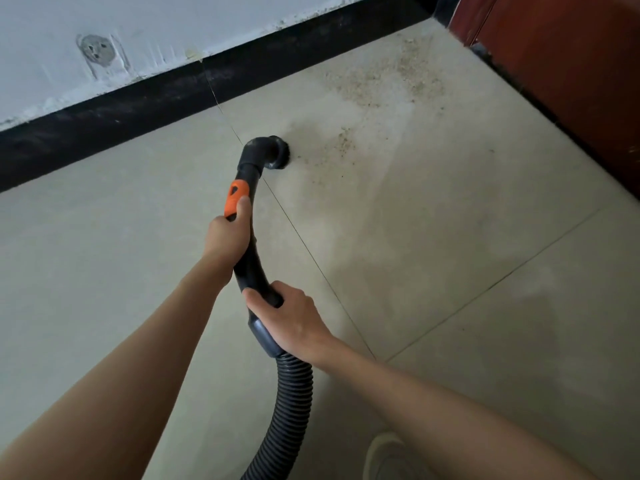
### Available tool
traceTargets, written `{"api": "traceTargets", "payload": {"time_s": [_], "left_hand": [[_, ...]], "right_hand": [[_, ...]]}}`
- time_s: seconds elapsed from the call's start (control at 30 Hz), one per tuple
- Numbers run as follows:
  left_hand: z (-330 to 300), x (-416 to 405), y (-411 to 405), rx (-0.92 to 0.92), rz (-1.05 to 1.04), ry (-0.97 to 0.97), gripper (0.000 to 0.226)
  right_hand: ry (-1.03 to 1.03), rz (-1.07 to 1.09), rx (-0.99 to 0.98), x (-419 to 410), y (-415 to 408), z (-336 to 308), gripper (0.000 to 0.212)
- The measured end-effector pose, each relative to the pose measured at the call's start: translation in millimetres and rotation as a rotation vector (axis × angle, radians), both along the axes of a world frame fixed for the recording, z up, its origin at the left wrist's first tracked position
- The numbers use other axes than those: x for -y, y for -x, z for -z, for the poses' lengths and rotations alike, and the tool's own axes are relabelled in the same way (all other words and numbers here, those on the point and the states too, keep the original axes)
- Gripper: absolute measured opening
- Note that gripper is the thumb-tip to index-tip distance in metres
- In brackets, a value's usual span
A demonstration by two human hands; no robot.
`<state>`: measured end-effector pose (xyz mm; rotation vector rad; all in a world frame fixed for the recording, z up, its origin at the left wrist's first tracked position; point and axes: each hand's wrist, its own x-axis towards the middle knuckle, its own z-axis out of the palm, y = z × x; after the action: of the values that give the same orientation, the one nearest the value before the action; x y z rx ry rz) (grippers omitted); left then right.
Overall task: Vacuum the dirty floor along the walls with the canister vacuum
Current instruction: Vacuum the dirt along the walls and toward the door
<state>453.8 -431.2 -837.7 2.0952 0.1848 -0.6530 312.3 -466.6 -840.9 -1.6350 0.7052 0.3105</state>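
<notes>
A black curved vacuum handle (250, 268) with an orange slider (236, 195) ends in a round brush nozzle (277, 152) that rests on the beige tiled floor (104, 237). My left hand (227, 237) grips the handle just below the orange part. Lower down, my right hand (289, 317) grips the handle where it meets the ribbed grey hose (289, 403). Sandy dust (384, 77) lies scattered beyond the nozzle toward the corner, with a thinner patch of grit (337, 147) right of the nozzle. The canister itself is out of view.
A black baseboard (121, 109) runs along the white wall (173, 26), which has a patched round spot (95, 50). A reddish-brown door or cabinet (568, 64) closes the right side. A pale shoe (388, 455) shows at the bottom.
</notes>
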Motion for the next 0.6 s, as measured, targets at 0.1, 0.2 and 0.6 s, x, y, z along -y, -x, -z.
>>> {"api": "traceTargets", "payload": {"time_s": [0.1, 0.2, 0.6], "left_hand": [[3, -3, 12, 0.001, -0.012, -0.007, 0.049], [5, 3, 18, 0.013, 0.020, -0.028, 0.054], [5, 45, 11, 0.011, 0.134, -0.062, 0.066]], "right_hand": [[-0.017, 0.020, 0.002, -3, 13, 0, 0.035], [-0.052, 0.059, 0.008, -2, 22, 1, 0.034], [-0.094, 0.224, 0.048, 23, 17, 3, 0.035]]}}
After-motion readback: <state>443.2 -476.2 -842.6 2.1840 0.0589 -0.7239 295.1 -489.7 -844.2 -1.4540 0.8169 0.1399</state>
